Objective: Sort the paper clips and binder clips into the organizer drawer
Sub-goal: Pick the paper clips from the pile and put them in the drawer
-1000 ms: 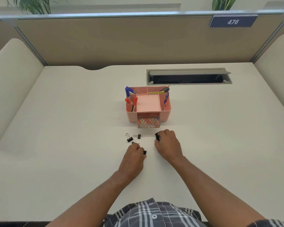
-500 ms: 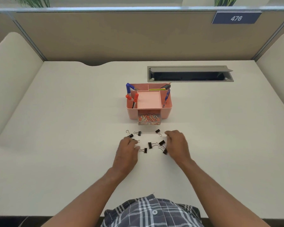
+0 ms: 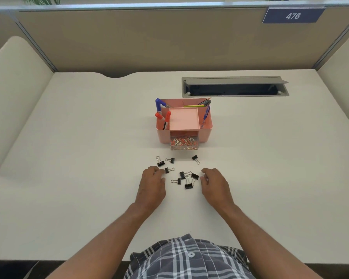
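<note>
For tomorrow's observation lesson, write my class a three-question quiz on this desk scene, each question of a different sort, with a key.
1. True or false: the clear drawer of the pink organizer already holds paper clips.
2. How many black binder clips lie loose on the desk?
3. The two hands are: A) both gripping clips B) open beside the clips C) inside the drawer.

Key: 1 true. 2 eight. 3 B: left hand and right hand flank the clips.

pens (image 3: 158, 106), cable hatch (image 3: 235, 86), sign 476 (image 3: 293, 16)
</note>
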`<state>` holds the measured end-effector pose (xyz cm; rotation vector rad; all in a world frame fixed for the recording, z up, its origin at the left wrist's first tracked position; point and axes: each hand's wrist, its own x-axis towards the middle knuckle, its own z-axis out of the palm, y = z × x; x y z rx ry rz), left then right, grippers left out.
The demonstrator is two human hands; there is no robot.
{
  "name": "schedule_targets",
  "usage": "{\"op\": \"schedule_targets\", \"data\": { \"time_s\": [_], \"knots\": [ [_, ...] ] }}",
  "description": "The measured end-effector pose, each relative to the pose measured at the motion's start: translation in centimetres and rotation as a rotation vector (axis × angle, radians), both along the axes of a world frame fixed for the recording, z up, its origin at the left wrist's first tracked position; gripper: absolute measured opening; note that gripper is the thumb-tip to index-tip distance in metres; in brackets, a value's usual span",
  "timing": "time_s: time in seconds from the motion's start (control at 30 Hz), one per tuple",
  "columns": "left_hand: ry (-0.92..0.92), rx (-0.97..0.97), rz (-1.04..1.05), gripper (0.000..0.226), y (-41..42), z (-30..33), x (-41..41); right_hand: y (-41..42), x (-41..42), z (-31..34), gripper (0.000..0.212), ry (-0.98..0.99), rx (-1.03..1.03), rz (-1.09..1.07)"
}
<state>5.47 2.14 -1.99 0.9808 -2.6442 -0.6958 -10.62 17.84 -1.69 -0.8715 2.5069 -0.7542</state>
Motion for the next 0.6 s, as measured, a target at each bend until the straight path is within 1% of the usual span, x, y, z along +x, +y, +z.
{"op": "schedule_targets", "data": {
  "time_s": [0.1, 0.27, 0.37, 0.4, 0.47, 0.5, 0.6],
  "knots": [
    [0.012, -0.006, -0.01, 0.036, 0.2, 0.2, -0.1, -0.9, -0.9, 0.5, 0.039, 0.033, 0.013, 0.013],
    [0.027, 0.021, -0.014, 0.029, 0.3, 0.3, -0.4, -2.7, -1.5, 0.5, 0.05, 0.103, 0.155, 0.151],
    [0.064, 0.003, 0.005, 0.029, -0.1, 0.8, -0.7, -2.8, -1.3, 0.0, 0.049, 0.102, 0.127, 0.211],
    [0.086, 0.004, 0.025, 0.03, -0.4, 1.1, -0.9, -2.8, -1.4, 0.0, 0.046, 0.079, 0.075, 0.182],
    [0.131, 0.033, 0.073, 0.039, -1.2, 1.8, -1.6, -3.1, -2.1, 0.2, 0.042, -0.006, -0.067, 0.037],
    [0.136, 0.062, 0.095, 0.047, -1.7, 2.2, -2.1, -3.4, -2.5, 0.4, 0.047, -0.057, -0.136, -0.041],
    [0.114, 0.192, 0.132, 0.079, -3.6, 3.3, -4.2, -4.7, -4.2, 1.6, 0.083, -0.194, -0.246, -0.167]
  ]
}}
